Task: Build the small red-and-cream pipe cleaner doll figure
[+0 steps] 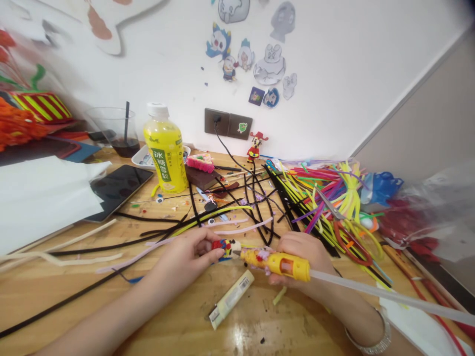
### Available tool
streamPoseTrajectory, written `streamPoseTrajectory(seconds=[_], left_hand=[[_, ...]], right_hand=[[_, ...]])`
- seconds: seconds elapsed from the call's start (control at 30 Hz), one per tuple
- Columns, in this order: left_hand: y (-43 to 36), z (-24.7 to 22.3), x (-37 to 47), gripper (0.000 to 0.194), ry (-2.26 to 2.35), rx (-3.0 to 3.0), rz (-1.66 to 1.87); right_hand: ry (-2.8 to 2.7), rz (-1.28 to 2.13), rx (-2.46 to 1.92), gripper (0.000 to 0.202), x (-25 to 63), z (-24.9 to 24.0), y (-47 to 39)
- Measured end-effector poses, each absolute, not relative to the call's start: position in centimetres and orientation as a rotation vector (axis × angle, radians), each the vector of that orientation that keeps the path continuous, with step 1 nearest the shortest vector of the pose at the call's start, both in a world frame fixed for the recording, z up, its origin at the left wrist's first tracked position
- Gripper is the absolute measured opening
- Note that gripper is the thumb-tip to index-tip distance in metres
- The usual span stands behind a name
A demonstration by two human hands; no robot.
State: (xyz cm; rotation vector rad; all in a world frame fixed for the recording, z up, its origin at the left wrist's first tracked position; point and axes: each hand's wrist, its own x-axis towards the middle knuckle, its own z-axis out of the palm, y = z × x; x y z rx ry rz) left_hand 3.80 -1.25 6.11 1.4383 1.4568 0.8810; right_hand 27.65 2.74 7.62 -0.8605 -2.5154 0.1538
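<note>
Between its thumb and fingers, my left hand (193,252) holds a small figure (221,245) in red and blue with a pale head. My right hand (302,247) is wrapped round a yellow hot glue gun (289,265), and a long translucent glue stick (371,288) runs out of its back to the right. The gun's nozzle is at the figure's pale end; whether they touch I cannot tell. A pale lighter (232,299) lies on the table just below both hands.
Black pipe cleaners (156,217) are strewn behind my hands, with a colourful heap of pipe cleaners (315,193) and scissors (356,242) at right. A yellow drink bottle (166,148), tablet (120,188) and plastic cup (118,133) stand or lie at left. A red-hatted figure (256,146) is by the wall.
</note>
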Motion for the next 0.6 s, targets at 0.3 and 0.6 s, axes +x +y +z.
streamPoseTrajectory(seconds=[0.3,0.6], left_hand=[[-1.35,6.17,3.84,0.019,1.48,1.441,0.883],[-1.29,5.58,3.49,0.019,1.5,1.552,0.854]], right_hand=[[-2.515,0.071,-0.895,0.058,27.41,8.08,2.25],[-2.481,0.151,-1.002,0.064,27.51,7.84,2.57]])
